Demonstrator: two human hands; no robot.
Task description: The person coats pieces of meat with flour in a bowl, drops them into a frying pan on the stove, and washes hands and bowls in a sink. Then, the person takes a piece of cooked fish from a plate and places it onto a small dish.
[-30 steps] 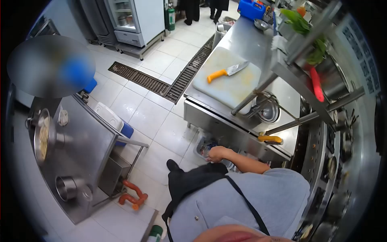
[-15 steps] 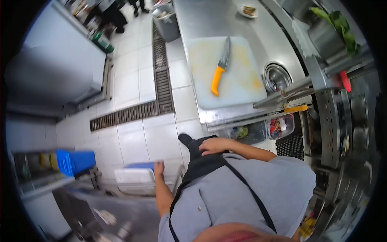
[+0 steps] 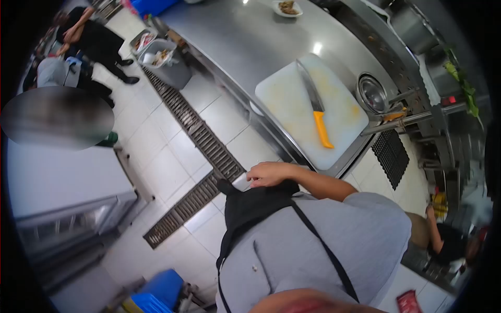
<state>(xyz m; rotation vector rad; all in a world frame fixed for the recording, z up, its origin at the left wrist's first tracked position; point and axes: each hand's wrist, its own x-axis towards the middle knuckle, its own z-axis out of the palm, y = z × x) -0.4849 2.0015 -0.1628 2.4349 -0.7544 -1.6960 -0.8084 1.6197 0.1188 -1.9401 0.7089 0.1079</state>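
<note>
My right hand (image 3: 269, 174) hangs in front of the black apron (image 3: 258, 206), below the steel counter's front edge. Its fingers are loosely bent and apart, with nothing seen in them. My left hand is out of view. Beyond the right hand, a white cutting board (image 3: 292, 112) with yellowish stains lies on the steel counter (image 3: 224, 31). On it rests a knife (image 3: 319, 122) with an orange handle, its blade pointing away from me. A metal bowl (image 3: 371, 93) sits just right of the board.
At the back of the counter is a small white dish (image 3: 288, 8) with food. Grey bins (image 3: 175, 70) stand by its far end. A floor drain grate (image 3: 195, 130) crosses the tiles. People (image 3: 96, 39) stand at far left, another person (image 3: 449, 242) at right. Blue containers (image 3: 156, 295) are at lower left.
My view has turned, and the left hand, earlier over a white and blue container at left, has gone out of view. The right hand stays before the apron. The knife remains on the board.
</note>
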